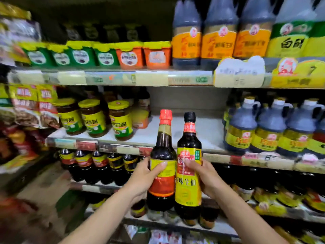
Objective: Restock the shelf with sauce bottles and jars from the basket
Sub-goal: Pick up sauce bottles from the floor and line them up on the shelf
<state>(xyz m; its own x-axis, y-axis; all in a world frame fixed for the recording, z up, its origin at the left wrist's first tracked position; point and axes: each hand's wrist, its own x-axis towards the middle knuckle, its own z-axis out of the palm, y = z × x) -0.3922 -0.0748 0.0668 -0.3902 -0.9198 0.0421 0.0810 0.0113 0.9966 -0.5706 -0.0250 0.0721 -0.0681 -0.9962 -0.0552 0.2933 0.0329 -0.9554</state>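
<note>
1. Now gripping the red-cap bottle (162, 155) in the left hand (143, 176). Fingers (159, 167) clenched round the yellow part of its label, one laid across the front, the others hidden behind the glass.
2. Gripping the black-cap bottle (189, 148) in the right hand (206, 176). Fingers (189, 164) curled round the label from the right side, one tip lying on the red band.
3. Holding both bottles upright and side by side, red-cap on the left, black-cap on the right. Bodies pressed together or just apart; cannot tell which.
4. Carrying both in the air in front of the shelf (202, 131), resting on nothing. Lower halves and hands below its front edge, necks and caps showing against the bare white gap on it.
5. To the left of that gap, three yellow-lidded jars (121, 120) standing upright near the edge. To the right, a row of dark jugs (270, 127) with yellow labels and handles.
6. One level up, green and orange tubs (130, 55) beside large orange-labelled containers (218, 36).
7. One level down, beyond the left hand, a row of small dark flasks (100, 166).
8. At the far left, blurred packets (26, 106), print unreadable.
</note>
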